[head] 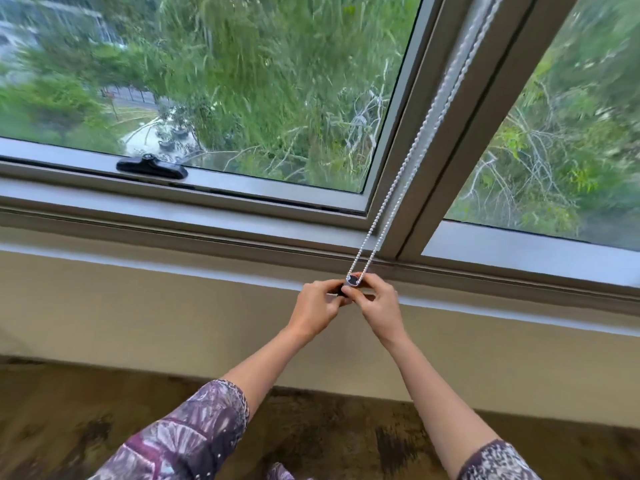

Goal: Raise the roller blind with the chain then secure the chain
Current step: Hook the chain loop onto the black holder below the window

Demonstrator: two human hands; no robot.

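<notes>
A white beaded chain [408, 161] runs as a taut double strand down the grey window mullion [460, 143] to a small dark chain holder [353, 280] at the sill. My left hand [317, 308] pinches the holder from the left. My right hand [379, 304] grips it from the right, fingers curled over its top. Both hands meet at the bottom loop of the chain. The roller blind itself is out of view above the frame.
A black window latch [152, 167] sits on the lower frame of the left pane. A cream wall [138, 306] runs below the sill [207, 233], with brown mottled floor [329, 434] at its foot. Trees fill both panes.
</notes>
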